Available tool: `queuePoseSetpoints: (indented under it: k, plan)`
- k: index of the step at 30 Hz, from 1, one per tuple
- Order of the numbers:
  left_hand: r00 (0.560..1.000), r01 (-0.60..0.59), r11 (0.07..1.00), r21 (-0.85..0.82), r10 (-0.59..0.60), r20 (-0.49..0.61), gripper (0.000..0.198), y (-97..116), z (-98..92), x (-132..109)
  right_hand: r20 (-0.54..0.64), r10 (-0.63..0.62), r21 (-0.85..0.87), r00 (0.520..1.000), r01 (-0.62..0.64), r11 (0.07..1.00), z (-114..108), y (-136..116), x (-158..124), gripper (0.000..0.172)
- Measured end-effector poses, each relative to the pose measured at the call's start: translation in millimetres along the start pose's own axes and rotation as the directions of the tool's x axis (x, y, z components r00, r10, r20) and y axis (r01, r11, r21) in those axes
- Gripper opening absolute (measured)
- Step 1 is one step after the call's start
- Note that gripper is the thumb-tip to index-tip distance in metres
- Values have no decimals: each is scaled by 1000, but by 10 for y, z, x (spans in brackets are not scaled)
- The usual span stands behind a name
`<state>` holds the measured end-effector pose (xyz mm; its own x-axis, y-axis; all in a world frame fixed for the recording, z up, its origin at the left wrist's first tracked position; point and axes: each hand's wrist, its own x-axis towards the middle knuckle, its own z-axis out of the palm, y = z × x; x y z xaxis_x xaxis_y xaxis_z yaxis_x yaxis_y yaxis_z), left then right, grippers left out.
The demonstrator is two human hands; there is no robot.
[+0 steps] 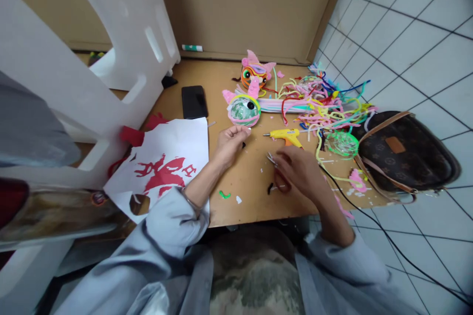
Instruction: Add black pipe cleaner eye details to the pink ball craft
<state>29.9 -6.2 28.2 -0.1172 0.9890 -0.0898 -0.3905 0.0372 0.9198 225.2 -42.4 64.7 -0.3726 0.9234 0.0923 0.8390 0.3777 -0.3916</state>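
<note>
My left hand (pixel 231 145) is closed in a pinch, with a small white piece (pixel 249 129) just showing at its fingertips. Just beyond those fingers sits a round green-and-white craft head (pixel 244 110) with pink ears, a yellow band and one black-and-white eye. My right hand (pixel 301 167) grips scissors (pixel 283 184) with dark red handles; their metal tips point up and left. A yellow glue gun (pixel 286 135) lies beyond my right hand, its nozzle towards the left. Behind the green head stands an orange striped craft head (pixel 254 75) with pink ears and two eyes.
Many coloured pipe cleaners (pixel 321 103) are heaped at the back right, beside a green-rimmed clear ball (pixel 343 142) and a brown handbag (pixel 406 150). White paper with red cut-outs (pixel 192 138) and a black phone-like slab (pixel 194 102) lie left. A black cord (pixel 362 211) trails right.
</note>
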Motion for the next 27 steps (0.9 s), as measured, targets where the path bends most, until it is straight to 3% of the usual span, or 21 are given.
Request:
queuePoseSetpoints:
  k: [3, 7, 9, 12, 14, 16, 19, 22, 24, 27]
  plan:
    - [1000, 16, 999, -30, -15, 28, 30, 1, 16, -15, 110, 102, -303, 989, -64, 951, 33, 0, -327, 20]
    - [999, 23, 998, -52, -22, 30, 32, 6, 25, -14, 124, 129, -311, 984, -85, 947, 152, 11, -435, 23]
    - [1000, 19, 998, -64, -18, 20, 33, 18, 16, -2, 112, 117, -174, 987, -97, 980, 171, 33, -408, 20]
    - [1000, 16, 997, -81, -14, 17, 34, 43, 1, 14, 35, 106, 266, 994, -111, 958, 124, 68, -307, 21]
    - [1000, 17, 996, -89, -14, 27, 34, 53, -2, 16, -43, 140, 600, 989, -86, 796, 51, 65, -172, 36]
    - [999, 21, 995, -93, -18, 41, 35, 55, 1, 14, -43, 158, 808, 986, -59, 586, -32, 25, 36, 51]
    - [999, 23, 995, -101, -18, 50, 37, 57, -4, 15, 48, 63, 925, 997, -68, 375, -94, -79, 420, 55]
    - [999, 10, 992, -127, -5, 40, 38, 88, -32, 25, 100, -61, 960, 993, -80, 269, -8, -148, 711, 51]
    - [999, 6, 990, -143, -1, 36, 38, 122, -56, 34, 95, -89, 962, 991, -69, 265, 103, -135, 788, 52]
    - [999, 15, 987, -161, -8, 41, 37, 166, -79, 41, 141, -107, 931, 984, -95, 354, 218, -42, 767, 57]
